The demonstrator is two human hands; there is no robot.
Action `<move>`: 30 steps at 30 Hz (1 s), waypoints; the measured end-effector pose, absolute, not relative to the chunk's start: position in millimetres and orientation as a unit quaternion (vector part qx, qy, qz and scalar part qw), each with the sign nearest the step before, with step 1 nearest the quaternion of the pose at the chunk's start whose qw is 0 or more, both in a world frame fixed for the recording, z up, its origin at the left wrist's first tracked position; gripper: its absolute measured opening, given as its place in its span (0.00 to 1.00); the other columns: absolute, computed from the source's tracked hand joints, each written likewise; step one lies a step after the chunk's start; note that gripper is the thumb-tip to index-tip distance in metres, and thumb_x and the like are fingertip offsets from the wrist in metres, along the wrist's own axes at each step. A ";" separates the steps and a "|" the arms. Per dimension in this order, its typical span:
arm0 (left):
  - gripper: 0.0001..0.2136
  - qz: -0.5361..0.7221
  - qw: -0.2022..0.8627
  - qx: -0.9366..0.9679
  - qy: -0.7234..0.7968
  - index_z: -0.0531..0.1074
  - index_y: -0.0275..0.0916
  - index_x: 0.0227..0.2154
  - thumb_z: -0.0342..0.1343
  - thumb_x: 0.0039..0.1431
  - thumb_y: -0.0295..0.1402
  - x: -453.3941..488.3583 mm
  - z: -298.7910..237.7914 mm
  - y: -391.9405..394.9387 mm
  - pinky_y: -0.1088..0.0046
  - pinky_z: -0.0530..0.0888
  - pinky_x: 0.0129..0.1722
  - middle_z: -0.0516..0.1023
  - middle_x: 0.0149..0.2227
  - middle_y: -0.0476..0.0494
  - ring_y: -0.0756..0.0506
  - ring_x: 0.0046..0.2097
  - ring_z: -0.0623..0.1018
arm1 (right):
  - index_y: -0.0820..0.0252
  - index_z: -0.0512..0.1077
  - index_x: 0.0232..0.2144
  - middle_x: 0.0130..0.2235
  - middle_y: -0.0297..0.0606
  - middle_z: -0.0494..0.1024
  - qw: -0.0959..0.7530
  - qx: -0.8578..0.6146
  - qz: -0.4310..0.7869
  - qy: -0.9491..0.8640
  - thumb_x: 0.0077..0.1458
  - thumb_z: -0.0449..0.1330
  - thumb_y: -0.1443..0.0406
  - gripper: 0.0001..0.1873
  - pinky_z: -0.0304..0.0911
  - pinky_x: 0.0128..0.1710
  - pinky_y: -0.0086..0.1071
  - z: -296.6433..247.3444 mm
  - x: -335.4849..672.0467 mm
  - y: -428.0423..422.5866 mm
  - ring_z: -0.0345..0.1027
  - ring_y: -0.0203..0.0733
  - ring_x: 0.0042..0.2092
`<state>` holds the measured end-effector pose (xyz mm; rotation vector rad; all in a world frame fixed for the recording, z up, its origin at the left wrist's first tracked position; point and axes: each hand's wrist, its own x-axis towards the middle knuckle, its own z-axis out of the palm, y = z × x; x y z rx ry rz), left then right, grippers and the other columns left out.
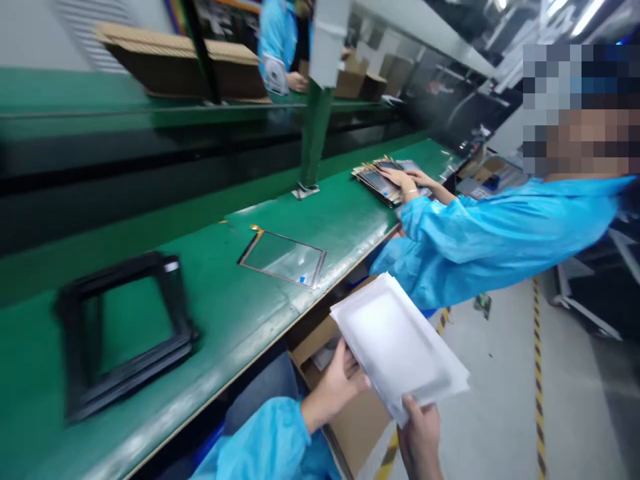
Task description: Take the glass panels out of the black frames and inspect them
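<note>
The left hand (336,388) and the right hand (421,427) are both clamped on one stack of white sheets (400,340), the left at its near left edge and the right at its lower edge, with the thumb on top. The stack is in the air, just beside the green workbench (220,333), and in this view it covers part of an open cardboard box (357,427) below. On the bench there lies a thin glass panel (319,270) with a dark border and a small blue sticker. Farther to the left are some black frames (177,293), which look blurred. At the right, a co-worker in blue clothing (480,233) rests two hands on a pile of similar panels (377,185).
</note>
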<state>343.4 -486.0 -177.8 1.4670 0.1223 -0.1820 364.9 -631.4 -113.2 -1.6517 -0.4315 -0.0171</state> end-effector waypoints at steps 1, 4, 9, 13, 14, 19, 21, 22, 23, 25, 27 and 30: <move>0.49 -0.036 0.758 0.647 0.072 0.52 0.44 0.75 0.58 0.60 0.66 340.7 -155.3 -482.2 0.52 0.78 0.59 0.73 0.66 0.26 0.32 0.64 0.78 | 0.54 0.67 0.69 0.50 0.44 0.84 0.663 -0.721 -0.004 -0.202 0.63 0.65 0.48 0.37 0.79 0.54 0.59 -111.4 355.1 -622.0 0.79 0.60 0.56; 0.35 0.150 0.783 0.575 0.182 0.64 0.42 0.68 0.59 0.66 0.57 335.1 -91.4 -433.9 0.56 0.79 0.58 0.78 0.63 0.31 0.34 0.59 0.81 | 0.51 0.60 0.73 0.58 0.47 0.81 0.707 -0.676 -0.016 -0.208 0.64 0.63 0.47 0.41 0.78 0.56 0.58 -105.2 344.6 -581.2 0.77 0.60 0.59; 0.33 0.285 0.716 0.607 0.193 0.70 0.38 0.57 0.67 0.58 0.56 324.2 -34.2 -301.8 0.57 0.79 0.56 0.82 0.56 0.33 0.35 0.55 0.82 | 0.55 0.47 0.77 0.74 0.50 0.60 0.770 -0.600 -0.043 -0.212 0.68 0.51 0.43 0.45 0.57 0.71 0.61 -69.6 389.6 -502.5 0.56 0.59 0.74; 0.37 0.280 0.688 0.653 0.146 0.73 0.36 0.55 0.71 0.50 0.58 321.0 -32.1 -242.8 0.52 0.79 0.56 0.83 0.53 0.31 0.31 0.54 0.82 | 0.59 0.60 0.72 0.67 0.55 0.72 0.778 -0.573 0.015 -0.257 0.64 0.52 0.38 0.45 0.62 0.67 0.57 -46.3 426.2 -442.7 0.67 0.60 0.68; 0.39 0.278 0.682 0.663 0.135 0.73 0.35 0.56 0.72 0.49 0.58 319.5 -33.3 -236.7 0.51 0.78 0.58 0.83 0.55 0.30 0.29 0.57 0.81 | 0.60 0.64 0.69 0.64 0.55 0.75 0.779 -0.569 0.027 -0.264 0.65 0.51 0.38 0.44 0.65 0.65 0.55 -44.4 429.4 -430.9 0.71 0.60 0.65; 0.51 0.315 0.666 0.670 0.094 0.58 0.39 0.71 0.69 0.52 0.61 304.0 -26.2 -232.4 0.50 0.65 0.70 0.66 0.71 0.26 0.27 0.71 0.67 | 0.60 0.72 0.62 0.61 0.53 0.78 0.795 -0.547 0.036 -0.260 0.65 0.54 0.41 0.37 0.69 0.59 0.50 -38.5 422.2 -404.8 0.74 0.58 0.60; 0.49 0.353 0.673 0.646 0.076 0.54 0.40 0.71 0.68 0.56 0.59 299.8 -17.2 -235.5 0.50 0.65 0.69 0.64 0.73 0.24 0.29 0.72 0.67 | 0.60 0.74 0.59 0.58 0.52 0.80 0.800 -0.541 0.044 -0.257 0.63 0.57 0.42 0.35 0.72 0.55 0.49 -31.0 418.2 -404.0 0.77 0.58 0.56; 0.45 0.374 0.681 0.625 0.072 0.56 0.42 0.69 0.69 0.57 0.56 299.4 -12.9 -237.0 0.51 0.66 0.68 0.66 0.72 0.24 0.29 0.71 0.68 | 0.59 0.76 0.57 0.55 0.51 0.82 0.801 -0.539 0.048 -0.255 0.62 0.58 0.44 0.32 0.72 0.53 0.49 -26.4 417.1 -403.7 0.78 0.58 0.54; 0.40 0.394 0.691 0.601 0.073 0.59 0.43 0.65 0.70 0.57 0.52 300.0 -9.4 -238.2 0.51 0.68 0.67 0.69 0.70 0.25 0.30 0.70 0.70 | 0.59 0.78 0.53 0.52 0.49 0.84 0.804 -0.538 0.050 -0.250 0.62 0.60 0.47 0.27 0.71 0.53 0.48 -21.8 416.5 -402.9 0.78 0.57 0.52; 0.28 0.421 0.709 0.559 0.085 0.65 0.45 0.54 0.71 0.57 0.47 303.7 -5.6 -239.5 0.52 0.71 0.63 0.76 0.65 0.28 0.31 0.66 0.75 | 0.57 0.81 0.43 0.47 0.45 0.85 0.812 -0.533 0.046 -0.233 0.61 0.62 0.53 0.17 0.69 0.54 0.47 -13.7 416.1 -399.7 0.79 0.55 0.50; 0.20 0.426 0.717 0.543 0.097 0.67 0.44 0.45 0.70 0.58 0.45 308.3 -5.3 -239.4 0.53 0.73 0.60 0.80 0.61 0.31 0.31 0.63 0.77 | 0.56 0.80 0.34 0.43 0.41 0.86 0.823 -0.526 0.040 -0.211 0.59 0.65 0.58 0.09 0.68 0.54 0.46 -7.7 415.8 -395.4 0.78 0.53 0.49; 0.14 0.427 0.712 0.547 0.109 0.71 0.43 0.37 0.69 0.60 0.42 311.9 -3.9 -237.9 0.55 0.72 0.59 0.83 0.58 0.33 0.32 0.62 0.78 | 0.56 0.78 0.29 0.41 0.38 0.85 0.838 -0.514 0.043 -0.178 0.56 0.67 0.61 0.06 0.67 0.52 0.43 0.1 413.8 -390.7 0.78 0.50 0.47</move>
